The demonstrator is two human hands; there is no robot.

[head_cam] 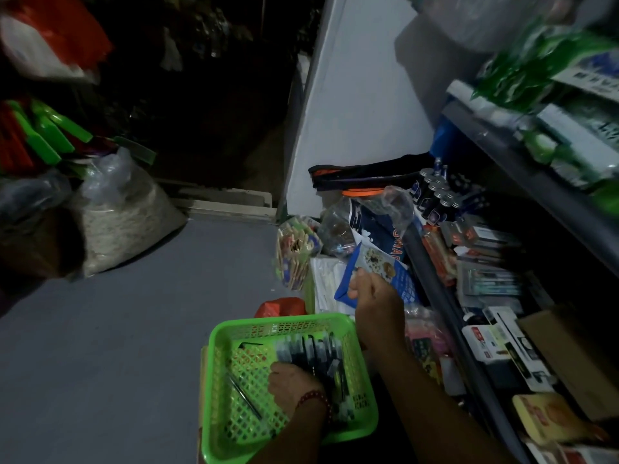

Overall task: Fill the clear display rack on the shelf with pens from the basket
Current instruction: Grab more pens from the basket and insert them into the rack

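Green basket (360, 390): on the floor below the shelf (445, 299), pens (311, 354) heaped inside. Left hand (291, 386) lay curled on the pens, grip unclear. Right hand (371, 296) pinched a blue packet (385, 262). Step: gathering, apparently. Next: lift a bunch to the rack, unseen.

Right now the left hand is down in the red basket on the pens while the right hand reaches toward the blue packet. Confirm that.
Not quite: the basket is green, not red, as the head view shows. The left hand is down in it on the pens, and the right hand reaches toward the blue packet.
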